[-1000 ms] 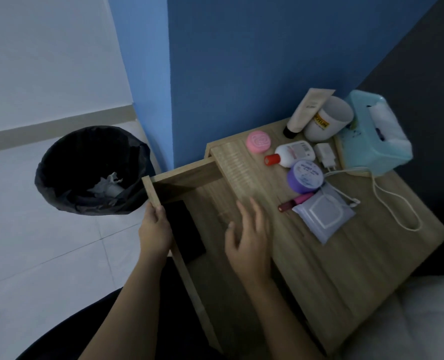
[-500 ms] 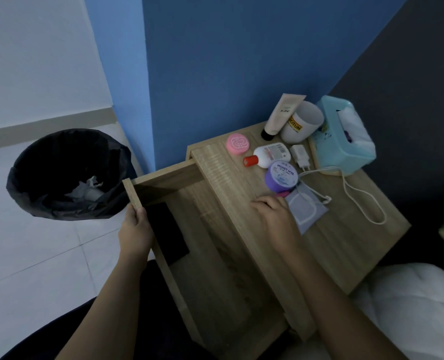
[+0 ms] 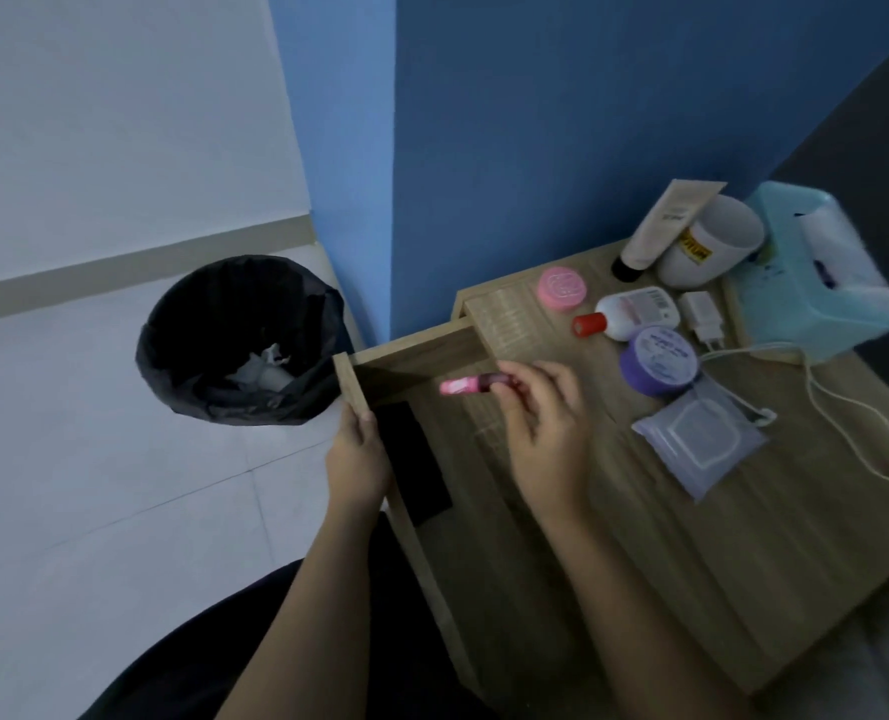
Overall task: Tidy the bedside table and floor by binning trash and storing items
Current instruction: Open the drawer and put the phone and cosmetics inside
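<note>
Now the pink tube heads for the open drawer.
The right hand pinches it in a fingertip grip, free end poking left over the drawer, probably to drop it inside; further left, the left hand clasps the drawer front, holding it out. Half a second ago the tube lay on the surface beside the purple jar.

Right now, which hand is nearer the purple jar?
Right. The right hand holds the pink tube just left of the purple jar; the left hand grips the drawer front farther away.
</note>
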